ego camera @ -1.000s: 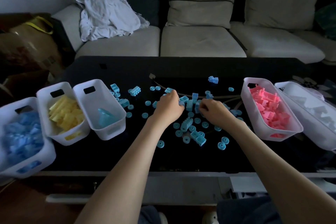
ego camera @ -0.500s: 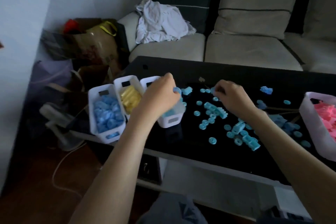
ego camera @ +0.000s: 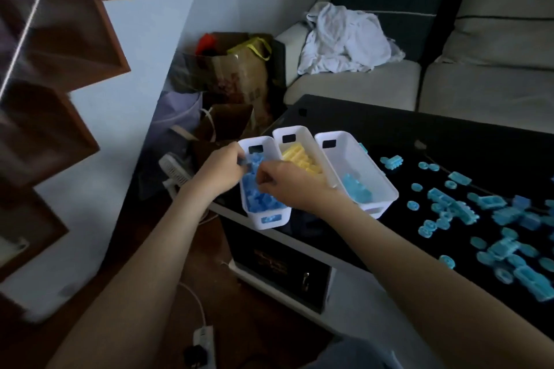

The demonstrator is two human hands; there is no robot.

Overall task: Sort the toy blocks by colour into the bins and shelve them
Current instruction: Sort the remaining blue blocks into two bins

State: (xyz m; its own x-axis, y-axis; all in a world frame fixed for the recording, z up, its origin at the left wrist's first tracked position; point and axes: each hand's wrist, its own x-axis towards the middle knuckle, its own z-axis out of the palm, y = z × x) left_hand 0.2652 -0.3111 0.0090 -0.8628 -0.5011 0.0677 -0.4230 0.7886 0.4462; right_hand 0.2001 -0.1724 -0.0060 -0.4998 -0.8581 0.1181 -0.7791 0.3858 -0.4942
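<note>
Three white bins stand side by side at the left end of the black table (ego camera: 374, 126). The nearest bin (ego camera: 269, 223) holds dark blue blocks (ego camera: 257, 204), the middle bin (ego camera: 289, 132) yellow blocks (ego camera: 299, 156), and the right bin (ego camera: 344, 159) a few light blue blocks (ego camera: 356, 192). My left hand (ego camera: 221, 172) is at the blue bin's far left rim and pinches a blue block (ego camera: 244, 162). My right hand (ego camera: 289, 186) hovers over the same bin with its fingertips bunched in a pinch; what they hold is mostly hidden. Several loose light blue blocks (ego camera: 449, 210) lie on the table to the right.
Brown wall shelves (ego camera: 60, 69) hang at the left. Bags (ego camera: 236, 75) and a small fan (ego camera: 174, 171) crowd the floor beyond the table's end. A sofa (ego camera: 479, 93) with a crumpled white cloth (ego camera: 344, 39) runs behind. A power strip (ego camera: 204, 338) lies on the floor.
Both hands left the loose pile mid-table and moved left to the blue bin, each carrying blocks. My view swung left, bringing the wall shelves in and the pink bin out of sight.
</note>
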